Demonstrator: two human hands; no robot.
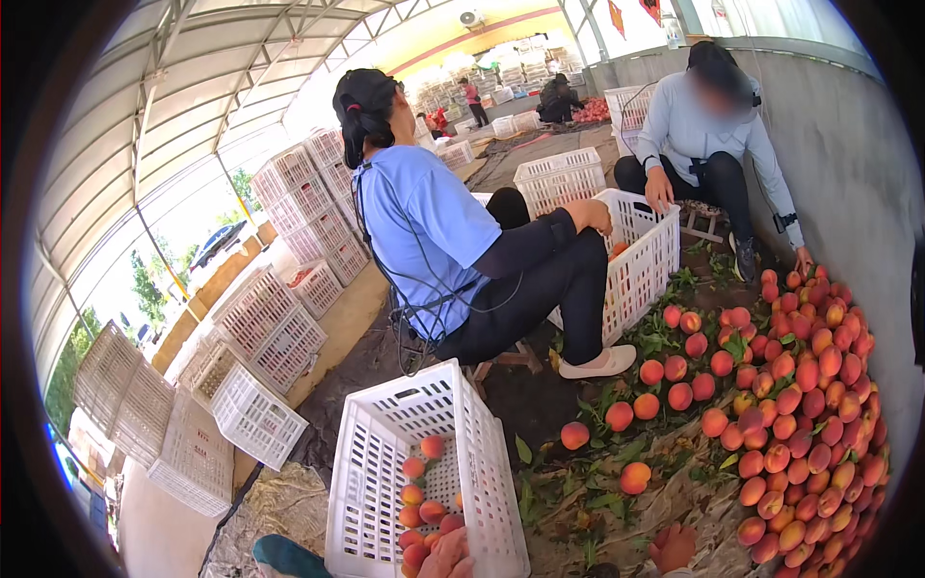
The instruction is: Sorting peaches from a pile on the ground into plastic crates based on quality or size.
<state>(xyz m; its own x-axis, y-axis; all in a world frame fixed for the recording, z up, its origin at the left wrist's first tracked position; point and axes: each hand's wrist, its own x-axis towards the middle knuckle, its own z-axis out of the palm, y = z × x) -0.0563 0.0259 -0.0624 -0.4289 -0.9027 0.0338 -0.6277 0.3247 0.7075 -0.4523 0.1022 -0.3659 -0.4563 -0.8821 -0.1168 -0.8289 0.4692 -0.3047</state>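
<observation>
My left hand is inside the near end of a white slatted plastic crate, against several peaches lying in it. Its fingertips are partly hidden, so whether it grips one cannot be told. Low at the right, my right hand is over the ground cloth, just left of a large heap of red and orange peaches; no fruit shows in it, and its fingers are not clear. A single peach lies on the cloth above that hand, with more loose peaches and green leaves beyond.
A person in a blue shirt sits ahead beside another white crate. Across from them, a person in a grey top reaches to the heap by the concrete wall. Stacked crates stand at the left.
</observation>
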